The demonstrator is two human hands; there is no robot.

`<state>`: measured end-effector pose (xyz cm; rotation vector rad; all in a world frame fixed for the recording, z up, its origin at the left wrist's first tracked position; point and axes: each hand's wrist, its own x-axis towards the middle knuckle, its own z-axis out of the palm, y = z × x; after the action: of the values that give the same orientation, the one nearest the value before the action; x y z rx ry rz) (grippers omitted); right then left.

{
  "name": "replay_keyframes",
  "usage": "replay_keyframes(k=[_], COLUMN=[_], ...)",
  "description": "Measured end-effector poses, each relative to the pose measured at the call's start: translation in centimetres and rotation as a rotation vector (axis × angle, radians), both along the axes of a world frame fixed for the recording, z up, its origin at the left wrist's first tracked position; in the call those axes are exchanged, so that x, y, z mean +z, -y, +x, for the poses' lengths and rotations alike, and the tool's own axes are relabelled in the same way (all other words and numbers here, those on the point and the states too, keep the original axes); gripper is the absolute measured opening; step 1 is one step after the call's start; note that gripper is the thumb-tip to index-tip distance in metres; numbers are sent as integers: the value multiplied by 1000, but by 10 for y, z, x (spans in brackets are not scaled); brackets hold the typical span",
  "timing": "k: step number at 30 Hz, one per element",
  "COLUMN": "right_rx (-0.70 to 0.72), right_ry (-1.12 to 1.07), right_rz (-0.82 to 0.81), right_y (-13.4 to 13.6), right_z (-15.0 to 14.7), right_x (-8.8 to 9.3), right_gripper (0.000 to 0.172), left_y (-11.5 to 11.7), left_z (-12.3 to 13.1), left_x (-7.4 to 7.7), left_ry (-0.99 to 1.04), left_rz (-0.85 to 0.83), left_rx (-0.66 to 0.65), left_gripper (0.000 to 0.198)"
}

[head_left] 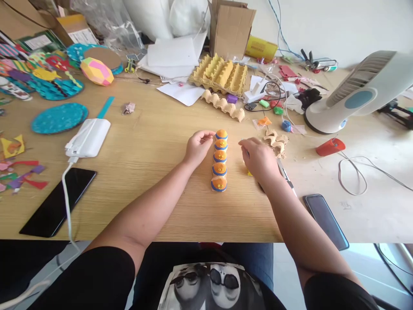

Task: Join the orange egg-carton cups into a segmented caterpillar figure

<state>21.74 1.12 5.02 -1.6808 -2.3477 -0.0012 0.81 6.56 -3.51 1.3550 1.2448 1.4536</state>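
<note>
A strip of egg-carton cups (220, 169), painted orange with blue bands and small faces, lies lengthwise in front of me on the wooden table. My left hand (199, 148) is on its left side, fingers curled, with the fingertips at the farthest cup. To the right of the strip and apart from it is my right hand (258, 160), its fingers bent together; whatever they pinch is hidden. A small yellow piece (249, 173) shows under that hand. Partly covered by my right wrist lies a narrow tool like a cutter (286, 175).
Torn carton bits (275, 143) lie beyond my right hand. Farther back are an unpainted cup strip (223, 106) and a yellow egg tray (219, 75). A white fan (358, 92), red cylinder (331, 147) and phone (325, 220) stand or lie right; a power bank (88, 137) and black phone (58, 202) left.
</note>
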Motion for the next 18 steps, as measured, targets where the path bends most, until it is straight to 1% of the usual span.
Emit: replay_keyframes(k=[3,4,6,8,11,14,16,18], right_rx=[18,8,7,24,40,60,82,92], right_ry=[168,214,254,262,237,134,25,-64], right_rz=[-224,-277,-309,-295,-281,-268,-229,-185], right_y=[17,21,29,33,34,31,30,28], right_z=[-1,-1,-1,0,2,5,7,9], right_x=[-8,-11,-15,-18,-20,-23,-26,-27], right_gripper=[39,42,47,45,36,32,33,34], left_y=[-1,-2,-2,0,13,36,52,63], left_z=[-4,-6,-11,-15,-18,-17,-15,-13], left_x=[3,6,14,26,45,59,62,60], left_ry=[-28,-36,-20,-7,-20,-27,-17,-21], left_rz=[106,132,166,180,160,126,83,28], left_rx=[74,114,197,258,221,161,126,89], left_gripper=[18,17,17,15,14,18,19,21])
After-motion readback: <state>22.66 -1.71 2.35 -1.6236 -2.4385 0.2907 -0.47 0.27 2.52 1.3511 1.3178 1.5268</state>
